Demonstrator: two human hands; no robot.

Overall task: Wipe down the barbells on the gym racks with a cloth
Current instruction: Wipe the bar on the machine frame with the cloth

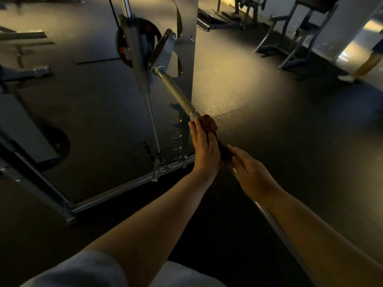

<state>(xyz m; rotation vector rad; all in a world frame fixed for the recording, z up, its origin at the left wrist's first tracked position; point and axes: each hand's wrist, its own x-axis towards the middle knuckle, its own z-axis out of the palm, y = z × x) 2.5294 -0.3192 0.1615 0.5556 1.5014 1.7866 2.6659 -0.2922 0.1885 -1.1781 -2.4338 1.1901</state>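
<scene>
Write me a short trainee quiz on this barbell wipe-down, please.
1. True or false: the cloth lies unused, out of any grip.
2. The cloth is: A white, B reddish-brown, C blue?
3. What dark disc sits at the barbell's far end?
Key: 1 false, the left hand holds it on the barbell; 2 B; 3 a weight plate.

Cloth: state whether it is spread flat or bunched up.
Bunched: the cloth is wadded round the barbell under the left hand, not spread flat.
</scene>
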